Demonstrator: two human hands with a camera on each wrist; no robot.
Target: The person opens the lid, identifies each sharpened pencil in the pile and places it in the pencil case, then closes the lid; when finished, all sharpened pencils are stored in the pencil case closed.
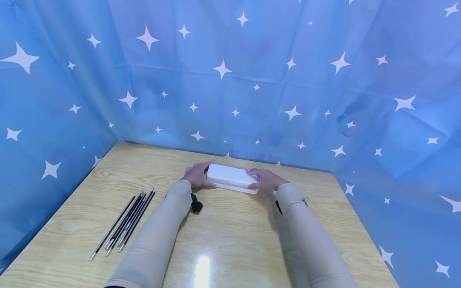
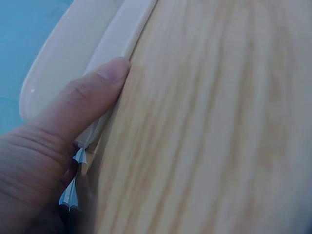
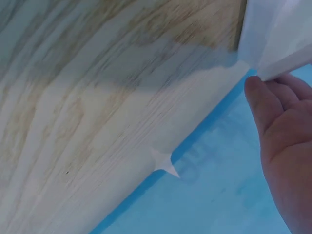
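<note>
A long white box [image 1: 230, 175] with rounded corners lies near the far edge of the table, between both hands. My left hand [image 1: 196, 176] grips its left end. In the left wrist view the thumb [image 2: 92, 90] presses along the box's near side, while the other fingers are mostly hidden. At the opposite end, my right hand [image 1: 267, 180] holds the box with thumb and fingers spread around it. The right wrist view shows the fingertips at the rim of the white box [image 3: 287, 36].
Several thin dark pencil-like sticks [image 1: 126, 222] with pale ends lie in a loose bundle on the wooden table [image 1: 230, 232], left of the left forearm. A blue curtain [image 1: 223, 100] with white stars hangs behind the far edge and along both sides.
</note>
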